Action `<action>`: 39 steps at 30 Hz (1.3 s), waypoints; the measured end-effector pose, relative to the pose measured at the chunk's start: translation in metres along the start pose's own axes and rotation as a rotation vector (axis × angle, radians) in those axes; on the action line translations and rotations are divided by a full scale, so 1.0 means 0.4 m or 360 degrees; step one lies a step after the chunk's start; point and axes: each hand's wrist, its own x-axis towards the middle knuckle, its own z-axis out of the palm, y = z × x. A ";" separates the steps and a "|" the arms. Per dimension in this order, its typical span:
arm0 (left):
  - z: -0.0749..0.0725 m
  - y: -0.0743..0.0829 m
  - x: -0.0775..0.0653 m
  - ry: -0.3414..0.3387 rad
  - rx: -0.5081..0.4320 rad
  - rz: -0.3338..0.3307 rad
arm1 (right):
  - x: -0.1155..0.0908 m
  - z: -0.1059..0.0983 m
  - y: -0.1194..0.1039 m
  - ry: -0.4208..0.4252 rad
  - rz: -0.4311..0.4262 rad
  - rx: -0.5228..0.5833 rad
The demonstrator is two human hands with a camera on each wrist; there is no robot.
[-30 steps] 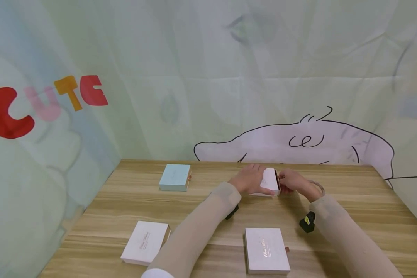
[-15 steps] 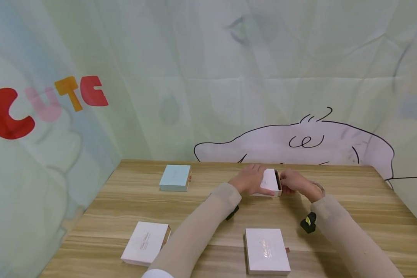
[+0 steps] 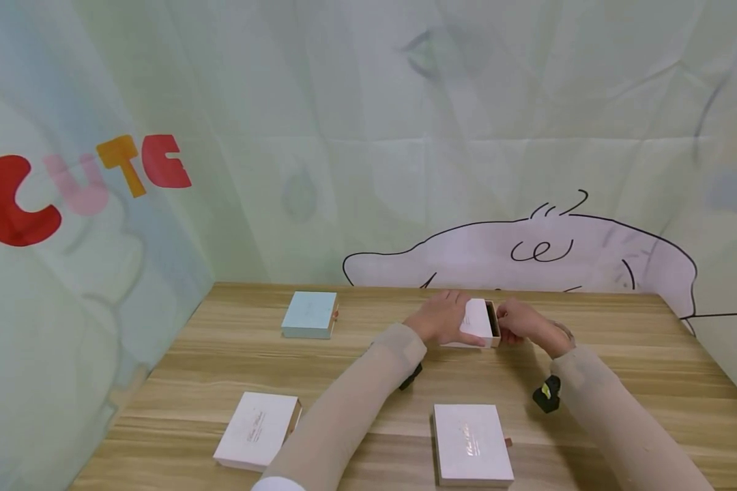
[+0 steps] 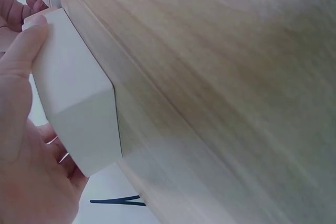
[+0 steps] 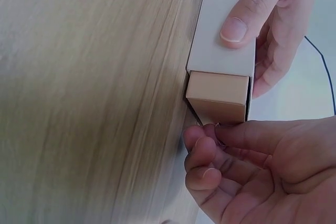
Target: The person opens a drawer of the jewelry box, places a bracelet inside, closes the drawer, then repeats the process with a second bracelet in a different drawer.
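A white drawer box (image 3: pixel 477 319) lies near the table's far edge, right of the middle. My left hand (image 3: pixel 441 318) grips its outer sleeve (image 4: pixel 73 66) from the left, thumb on the near side and the other fingers across the top and far side. A tan inner drawer (image 5: pixel 218 88) sticks a short way out of the sleeve's right end, with a dark gap showing at the top. At that end my right hand (image 3: pixel 522 324) pinches the drawer's pull tab between thumb and forefinger; the tab itself is nearly all hidden by the fingertips.
A light blue box (image 3: pixel 310 314) stands at the back left. Two white boxes lie nearer: one box (image 3: pixel 258 428) at the front left, partly behind my left sleeve, and another box (image 3: pixel 471 443) at front centre with a brown tab (image 3: pixel 508 442). A printed curtain (image 3: pixel 319 204) hangs behind the table.
The inner drawer has slid slightly farther out to the right, and the dark gap has widened. My right hand has shifted a little to the right; my left hand stays in place.
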 end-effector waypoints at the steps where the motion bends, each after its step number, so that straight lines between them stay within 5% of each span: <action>1: 0.001 0.000 0.001 -0.0001 -0.0004 -0.0002 | 0.000 0.000 0.000 -0.0003 -0.0002 -0.0004; 39: 0.002 0.000 0.000 -0.0010 -0.0076 -0.0037 | -0.019 -0.010 -0.002 0.0011 0.0159 0.0076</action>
